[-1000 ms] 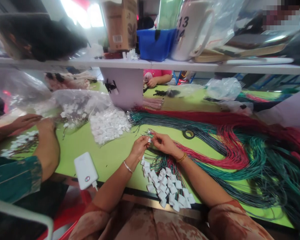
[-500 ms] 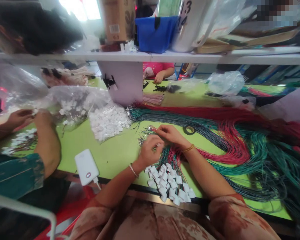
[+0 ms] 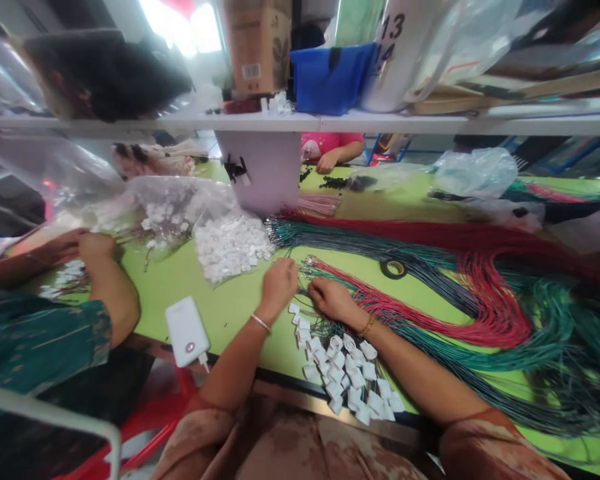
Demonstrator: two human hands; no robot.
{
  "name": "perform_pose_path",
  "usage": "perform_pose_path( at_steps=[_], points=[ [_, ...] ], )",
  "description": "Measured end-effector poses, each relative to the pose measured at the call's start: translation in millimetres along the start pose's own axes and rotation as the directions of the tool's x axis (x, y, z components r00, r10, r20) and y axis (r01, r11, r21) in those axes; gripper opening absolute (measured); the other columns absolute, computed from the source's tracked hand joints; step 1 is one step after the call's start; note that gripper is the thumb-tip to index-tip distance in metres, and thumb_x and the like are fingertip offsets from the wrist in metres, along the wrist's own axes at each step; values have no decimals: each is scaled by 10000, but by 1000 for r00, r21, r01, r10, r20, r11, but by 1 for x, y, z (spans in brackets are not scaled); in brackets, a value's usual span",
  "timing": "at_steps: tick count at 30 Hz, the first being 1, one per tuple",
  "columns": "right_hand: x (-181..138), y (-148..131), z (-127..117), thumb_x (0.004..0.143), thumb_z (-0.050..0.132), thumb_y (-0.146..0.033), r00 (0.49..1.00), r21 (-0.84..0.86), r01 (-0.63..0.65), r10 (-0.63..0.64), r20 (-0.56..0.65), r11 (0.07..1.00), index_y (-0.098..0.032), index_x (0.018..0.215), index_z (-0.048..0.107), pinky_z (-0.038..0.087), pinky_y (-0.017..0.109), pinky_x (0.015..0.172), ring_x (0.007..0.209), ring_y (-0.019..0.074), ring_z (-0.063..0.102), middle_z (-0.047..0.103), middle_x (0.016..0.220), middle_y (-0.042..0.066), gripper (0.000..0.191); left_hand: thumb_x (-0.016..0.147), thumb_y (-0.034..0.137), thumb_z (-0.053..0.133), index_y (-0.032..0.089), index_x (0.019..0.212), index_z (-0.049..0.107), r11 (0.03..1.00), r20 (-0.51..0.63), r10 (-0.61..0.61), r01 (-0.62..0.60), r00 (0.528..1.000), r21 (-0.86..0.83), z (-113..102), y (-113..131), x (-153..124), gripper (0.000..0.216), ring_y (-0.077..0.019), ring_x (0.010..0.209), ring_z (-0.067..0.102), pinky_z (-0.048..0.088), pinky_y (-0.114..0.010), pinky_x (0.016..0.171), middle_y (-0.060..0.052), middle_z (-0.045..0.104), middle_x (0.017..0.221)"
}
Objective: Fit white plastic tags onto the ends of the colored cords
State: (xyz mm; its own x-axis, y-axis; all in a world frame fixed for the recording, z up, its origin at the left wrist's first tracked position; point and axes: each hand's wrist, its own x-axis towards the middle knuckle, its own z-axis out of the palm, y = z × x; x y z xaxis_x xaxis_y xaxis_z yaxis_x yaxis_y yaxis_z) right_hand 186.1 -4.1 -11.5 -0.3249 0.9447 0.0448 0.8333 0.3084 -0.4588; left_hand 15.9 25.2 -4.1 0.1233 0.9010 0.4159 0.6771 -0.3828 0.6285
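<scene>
My left hand [image 3: 279, 283] rests knuckles-up on the green table [image 3: 220, 307], its fingers curled down at the metal tips of the wire ends [image 3: 305, 263]; what they pinch is hidden. My right hand [image 3: 333, 299] lies just to the right of it, closed over thin red and green wires [image 3: 410, 313]. Below both hands lies a heap of wires fitted with white connectors [image 3: 345, 373], near the table's front edge. A pile of loose white connectors [image 3: 233, 247] sits to the left of my left hand.
A co-worker's forearm [image 3: 107, 287] in a teal sleeve works at the left beside a plastic bag [image 3: 170, 207]. A white power bank [image 3: 187, 331] lies at the front edge. Also here: a tape roll [image 3: 393, 269], a shelf post [image 3: 265, 170], a loaded shelf [image 3: 300, 123], big wire coils [image 3: 505, 313].
My left hand has moved up to the wire tips. My right hand has dropped down and back onto the wires. The view has shifted slightly.
</scene>
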Motion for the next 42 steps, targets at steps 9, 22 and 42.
perform_pose_path(
  at_steps=[9,22,42],
  points=[
    [-1,-7,0,897,404,-214,996,-13,-65,64,-67,998,-161,866,554,264,266,590,637,157,493,626,764,63,163,848,260,531,190,973,572,868,-125,-339,361,932,341,-1,-59,27,149,-264,910,538,385,-344,735,-116,604,921],
    [17,-7,-6,808,519,-303,981,630,121,6,-195,767,-176,729,524,374,240,615,639,119,461,545,687,-9,151,772,273,564,204,885,553,956,-235,-286,259,929,-139,-11,-50,28,133,-162,749,540,412,-295,686,-40,593,867],
    [14,-23,-30,756,554,-288,927,494,139,63,-369,859,-165,686,565,300,222,532,542,88,376,486,595,-32,142,636,195,772,126,777,623,-44,567,-233,574,790,-817,-7,6,9,216,-72,596,538,440,-184,572,1,591,695]
  ],
)
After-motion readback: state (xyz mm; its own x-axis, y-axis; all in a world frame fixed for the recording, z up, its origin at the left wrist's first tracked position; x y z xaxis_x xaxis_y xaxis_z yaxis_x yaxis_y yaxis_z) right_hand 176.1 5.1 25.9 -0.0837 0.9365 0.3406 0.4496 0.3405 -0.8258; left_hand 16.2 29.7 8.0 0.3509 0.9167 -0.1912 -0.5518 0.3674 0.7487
